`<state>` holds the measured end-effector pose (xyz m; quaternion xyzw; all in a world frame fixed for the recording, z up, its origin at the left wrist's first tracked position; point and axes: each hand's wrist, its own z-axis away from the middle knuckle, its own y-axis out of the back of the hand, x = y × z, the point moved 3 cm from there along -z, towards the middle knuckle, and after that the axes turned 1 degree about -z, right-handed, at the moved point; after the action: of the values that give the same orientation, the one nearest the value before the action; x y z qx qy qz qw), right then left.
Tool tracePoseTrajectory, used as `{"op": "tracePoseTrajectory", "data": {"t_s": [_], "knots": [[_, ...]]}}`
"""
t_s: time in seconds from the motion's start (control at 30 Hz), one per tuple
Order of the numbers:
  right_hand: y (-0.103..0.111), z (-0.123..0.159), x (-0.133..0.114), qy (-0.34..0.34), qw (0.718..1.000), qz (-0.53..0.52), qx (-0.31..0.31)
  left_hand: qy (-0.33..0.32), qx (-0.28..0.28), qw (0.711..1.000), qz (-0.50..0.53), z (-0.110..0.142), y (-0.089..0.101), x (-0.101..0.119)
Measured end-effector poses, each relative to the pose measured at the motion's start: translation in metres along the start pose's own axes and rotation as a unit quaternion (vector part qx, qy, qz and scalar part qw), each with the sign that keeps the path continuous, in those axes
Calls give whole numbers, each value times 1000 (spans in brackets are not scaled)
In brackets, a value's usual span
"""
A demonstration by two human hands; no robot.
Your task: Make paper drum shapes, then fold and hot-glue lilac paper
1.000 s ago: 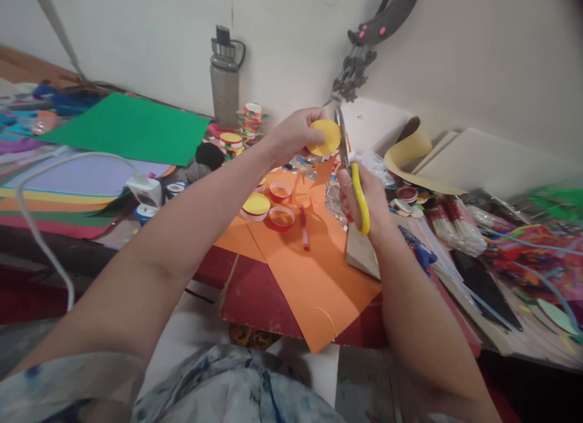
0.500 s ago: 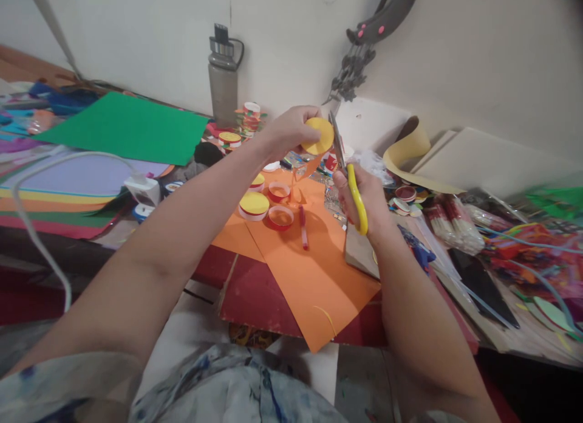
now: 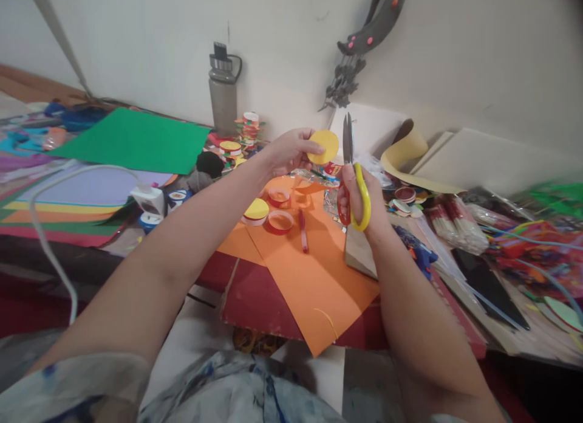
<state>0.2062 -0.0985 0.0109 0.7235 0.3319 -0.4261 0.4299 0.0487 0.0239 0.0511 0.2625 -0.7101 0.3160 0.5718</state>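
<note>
My left hand pinches a yellow paper disc above the table, thumb on its face. Just right of it, my right hand grips scissors with yellow and red handles. The blades point up, nearly together, and are apart from the disc. Below lie orange paper sheets carrying two red-edged paper rings, one of them the nearer ring, and a red pen. Beside the rings sits a round white and red piece with a yellow top. A thin yellow paper strip rests on the orange sheet's near end.
A grey bottle stands by the wall. Green sheet, coloured papers and a white cable with a plug lie left. On the right are a curled yellow sheet, packed cotton swabs and a dark flat slab.
The scissors have come away from the disc's edge, and their blades have closed and turned more upright. My left hand and the disc sit slightly lower and further right.
</note>
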Motion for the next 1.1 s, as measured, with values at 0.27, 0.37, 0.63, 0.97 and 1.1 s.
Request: {"op": "tracePoseTrajectory", "data": {"t_s": [0.27, 0.37, 0.63, 0.97, 1.1], "knots": [[13, -23, 35, 23, 937, 345, 49, 4, 78, 994, -78, -20, 24, -19], [16, -24, 37, -20, 909, 414, 48, 13, 105, 987, -120, -26, 32, -30], [13, -28, 50, -57, 891, 451, 0, 65, 88, 963, -248, -12, 54, -41], [-3, -26, 70, 1, 844, 535, -44, 47, 196, 971, -132, 22, 85, -30], [-17, -15, 53, 113, 869, 470, -107, 39, 202, 974, -95, 26, 101, -43]]}}
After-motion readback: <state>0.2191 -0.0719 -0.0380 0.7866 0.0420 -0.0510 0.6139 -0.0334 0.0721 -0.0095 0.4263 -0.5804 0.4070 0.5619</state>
